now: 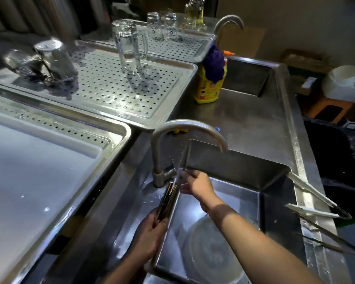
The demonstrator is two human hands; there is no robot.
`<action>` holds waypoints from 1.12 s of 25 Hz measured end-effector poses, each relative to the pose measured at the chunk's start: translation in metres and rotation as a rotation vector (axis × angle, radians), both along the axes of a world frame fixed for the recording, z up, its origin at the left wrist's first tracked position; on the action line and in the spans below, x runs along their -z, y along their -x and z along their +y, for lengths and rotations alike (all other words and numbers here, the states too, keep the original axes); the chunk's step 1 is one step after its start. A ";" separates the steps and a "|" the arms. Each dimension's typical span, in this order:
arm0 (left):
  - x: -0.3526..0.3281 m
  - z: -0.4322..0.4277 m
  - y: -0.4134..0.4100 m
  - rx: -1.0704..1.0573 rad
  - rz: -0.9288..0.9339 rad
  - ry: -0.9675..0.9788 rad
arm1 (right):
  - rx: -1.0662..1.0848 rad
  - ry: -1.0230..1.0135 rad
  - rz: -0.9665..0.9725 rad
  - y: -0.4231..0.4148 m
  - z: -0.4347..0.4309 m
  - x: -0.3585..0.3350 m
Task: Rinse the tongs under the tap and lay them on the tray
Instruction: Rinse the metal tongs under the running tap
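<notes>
While water ran from the tap [190, 132], the tongs [168, 198] were held at the left rim of the sink [244, 181], their arms pressed together and their tip raised toward 12 o'clock into the stream. The left hand [150, 236] gripped their lower end, its fingers [155, 219] wrapped tightly around the handle. The right hand [195, 184] reached in from 4 o'clock, its fingers pinched on the upper end of the tongs just beside the tap's base. A round white dish [209, 249] lay in the basin at 6 o'clock. On the steel desk [254, 124], two more pairs of tongs [320, 203] rested at 3 o'clock on the sink's right edge. A perforated tray [115, 87] with upturned glasses [129, 46] sat at 11 o'clock, and a yellow bottle [210, 85] stood at 12 o'clock.
</notes>
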State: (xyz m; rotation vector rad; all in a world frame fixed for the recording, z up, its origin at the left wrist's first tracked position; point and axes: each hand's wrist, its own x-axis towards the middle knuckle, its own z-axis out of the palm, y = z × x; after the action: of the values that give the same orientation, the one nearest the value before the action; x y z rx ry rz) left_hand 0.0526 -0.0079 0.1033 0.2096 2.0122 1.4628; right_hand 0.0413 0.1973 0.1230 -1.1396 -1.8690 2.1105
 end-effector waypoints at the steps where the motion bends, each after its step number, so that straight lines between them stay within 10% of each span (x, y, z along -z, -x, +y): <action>1: 0.002 -0.002 0.005 0.002 0.013 0.010 | -0.037 -0.092 -0.026 0.017 0.002 0.002; 11: 0.020 -0.012 0.019 -0.021 -0.053 -0.053 | -0.450 -0.926 -0.154 0.063 0.015 0.004; 28: 0.033 -0.005 0.029 -0.050 -0.085 -0.036 | -0.375 -0.812 -0.029 0.051 0.018 0.011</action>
State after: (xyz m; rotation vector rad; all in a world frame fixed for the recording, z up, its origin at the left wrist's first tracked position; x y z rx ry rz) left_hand 0.0232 -0.0132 0.0698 0.1108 1.9367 1.5142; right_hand -0.0098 0.2157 0.1123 -0.6550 -2.7099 1.1749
